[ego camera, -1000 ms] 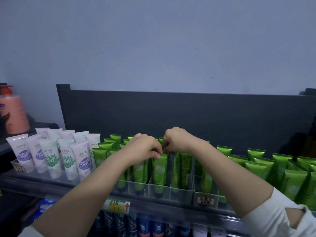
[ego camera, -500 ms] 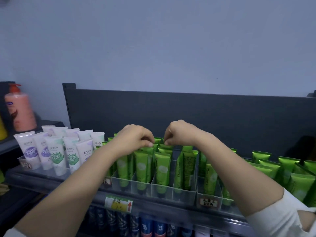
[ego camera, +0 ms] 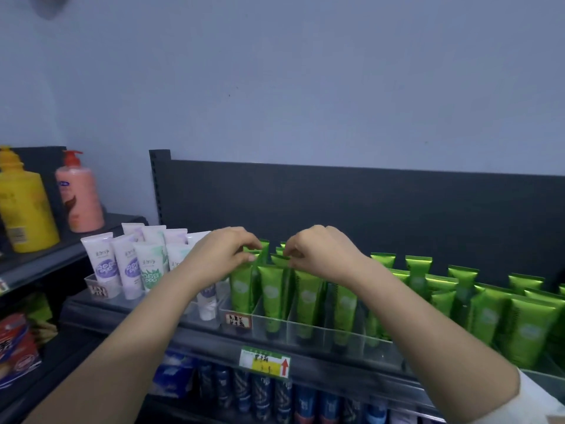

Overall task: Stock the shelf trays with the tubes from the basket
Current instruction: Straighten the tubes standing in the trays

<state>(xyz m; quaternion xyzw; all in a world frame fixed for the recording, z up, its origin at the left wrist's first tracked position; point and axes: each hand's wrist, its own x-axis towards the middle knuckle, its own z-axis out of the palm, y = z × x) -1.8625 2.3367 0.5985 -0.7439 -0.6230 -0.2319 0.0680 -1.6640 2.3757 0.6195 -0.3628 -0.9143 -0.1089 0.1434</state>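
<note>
Both hands reach over the clear plastic divided tray [ego camera: 324, 335] on the dark metal shelf [ego camera: 195, 335].

Left hand [ego camera: 224, 255]: fingers [ego camera: 249, 257] curled, thumb and forefinger pinching the crimped top of an upright glossy green plastic tube [ego camera: 263, 250] in the tray's left lanes.

Right hand [ego camera: 321, 255]: fingers [ego camera: 293, 255] pinching the crimp of a neighbouring green tube [ego camera: 278, 260] just beside it.

More green tubes [ego camera: 519, 325] fill the lanes to the right. White tubes with purple and green labels [ego camera: 104, 264] stand to the left. Beyond them are a yellow pump bottle [ego camera: 26, 206] and a pink pump bottle [ego camera: 81, 197].
</note>
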